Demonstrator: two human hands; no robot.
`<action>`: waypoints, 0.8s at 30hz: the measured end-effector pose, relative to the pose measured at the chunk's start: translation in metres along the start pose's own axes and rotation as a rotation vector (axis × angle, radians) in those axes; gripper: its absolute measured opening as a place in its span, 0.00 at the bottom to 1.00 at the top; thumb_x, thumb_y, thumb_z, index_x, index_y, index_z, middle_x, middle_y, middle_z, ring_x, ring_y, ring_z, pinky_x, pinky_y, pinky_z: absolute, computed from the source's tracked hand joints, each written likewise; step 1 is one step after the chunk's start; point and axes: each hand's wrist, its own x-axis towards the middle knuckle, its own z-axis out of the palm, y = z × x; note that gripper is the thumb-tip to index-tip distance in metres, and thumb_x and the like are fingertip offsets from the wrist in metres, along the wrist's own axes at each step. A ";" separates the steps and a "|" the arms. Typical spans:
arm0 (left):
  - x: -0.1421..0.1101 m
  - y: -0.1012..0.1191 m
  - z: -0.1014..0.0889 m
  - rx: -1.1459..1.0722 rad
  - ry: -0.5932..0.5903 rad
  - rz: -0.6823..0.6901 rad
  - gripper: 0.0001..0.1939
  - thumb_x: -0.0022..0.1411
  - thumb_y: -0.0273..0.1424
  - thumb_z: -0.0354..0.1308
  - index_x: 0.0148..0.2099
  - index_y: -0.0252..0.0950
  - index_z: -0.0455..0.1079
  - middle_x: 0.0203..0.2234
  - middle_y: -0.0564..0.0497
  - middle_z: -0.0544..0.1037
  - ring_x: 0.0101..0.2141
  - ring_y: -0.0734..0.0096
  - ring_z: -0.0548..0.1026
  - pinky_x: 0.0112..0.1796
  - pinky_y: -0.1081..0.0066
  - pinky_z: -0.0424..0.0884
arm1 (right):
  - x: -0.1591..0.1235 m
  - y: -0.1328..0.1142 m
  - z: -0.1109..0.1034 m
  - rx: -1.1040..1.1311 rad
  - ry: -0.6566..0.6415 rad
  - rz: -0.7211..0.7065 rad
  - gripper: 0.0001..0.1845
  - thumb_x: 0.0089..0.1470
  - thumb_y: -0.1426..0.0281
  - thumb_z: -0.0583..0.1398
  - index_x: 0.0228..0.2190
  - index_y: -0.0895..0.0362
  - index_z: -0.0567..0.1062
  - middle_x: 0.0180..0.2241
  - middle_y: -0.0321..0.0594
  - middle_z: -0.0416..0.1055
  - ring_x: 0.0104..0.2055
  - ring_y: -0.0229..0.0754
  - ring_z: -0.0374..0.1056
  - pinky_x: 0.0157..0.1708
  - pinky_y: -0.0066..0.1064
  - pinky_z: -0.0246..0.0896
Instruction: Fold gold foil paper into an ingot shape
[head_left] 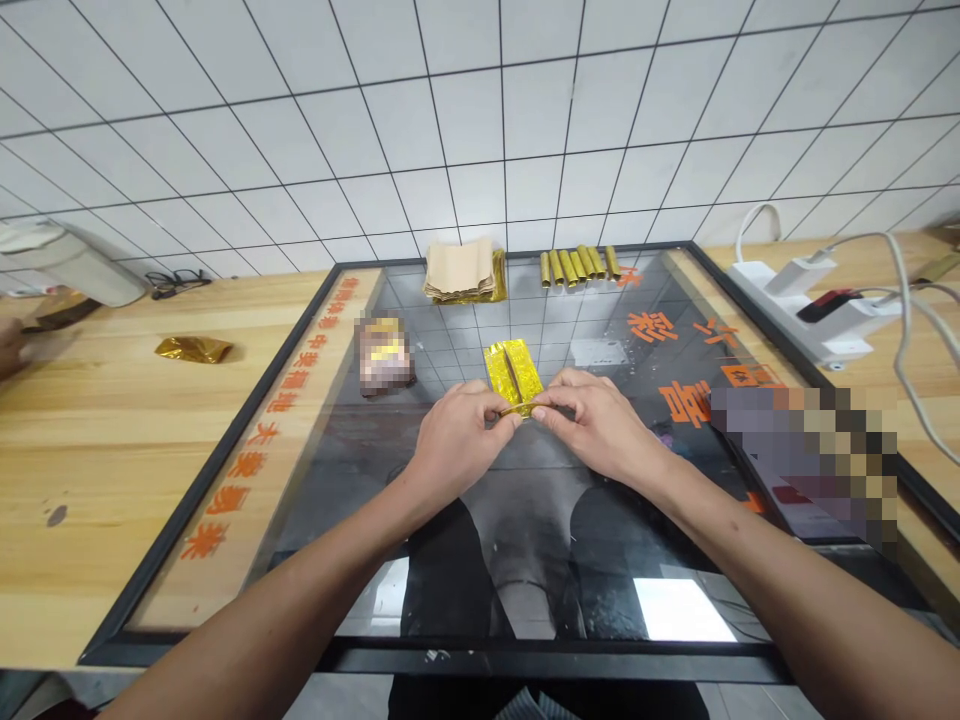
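"Where was the gold paper (500,362)?"

"Before the person, over the black-framed glass panel (337,450) on the wooden table (67,430)."

"And each grip?"

"Both were closed on it: the left hand (465,425) pinched the left end of its near edge, the right hand (596,418) the right end."

"What lay beyond?"

"A stack of tan sheets (459,268) near the tiled wall (465,120), with a row of gold rolls (577,266) to its right."

Paper stack (459,268), L of tubes (575,266), on glass panel (330,460) behind foil piece (527,364); pwr strip (780,310) R of panel
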 end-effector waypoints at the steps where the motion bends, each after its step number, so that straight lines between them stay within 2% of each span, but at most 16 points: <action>1: 0.000 -0.001 0.000 -0.001 0.000 0.002 0.12 0.70 0.33 0.63 0.31 0.40 0.75 0.30 0.53 0.74 0.38 0.63 0.73 0.42 0.65 0.66 | 0.000 0.000 0.000 0.000 0.002 0.003 0.09 0.70 0.66 0.63 0.43 0.47 0.86 0.40 0.36 0.78 0.46 0.45 0.73 0.50 0.41 0.62; 8: 0.002 -0.002 0.002 -0.009 -0.019 0.000 0.15 0.71 0.34 0.61 0.29 0.39 0.72 0.29 0.53 0.74 0.39 0.63 0.73 0.45 0.64 0.67 | 0.002 -0.002 0.002 0.010 0.020 0.026 0.09 0.69 0.65 0.64 0.39 0.48 0.86 0.41 0.37 0.79 0.46 0.46 0.74 0.47 0.39 0.61; 17: 0.004 0.002 0.003 0.022 -0.019 -0.051 0.18 0.71 0.33 0.59 0.26 0.39 0.67 0.31 0.53 0.76 0.40 0.62 0.74 0.43 0.64 0.66 | 0.001 -0.008 0.008 -0.067 0.122 0.108 0.06 0.66 0.65 0.66 0.36 0.50 0.85 0.37 0.37 0.78 0.44 0.47 0.74 0.48 0.41 0.59; 24: 0.004 0.007 0.002 0.045 -0.008 -0.089 0.17 0.70 0.33 0.61 0.27 0.39 0.66 0.31 0.53 0.78 0.41 0.61 0.75 0.40 0.64 0.64 | 0.001 -0.005 0.010 -0.125 0.128 0.098 0.08 0.67 0.64 0.66 0.35 0.51 0.84 0.37 0.37 0.78 0.44 0.47 0.74 0.46 0.41 0.58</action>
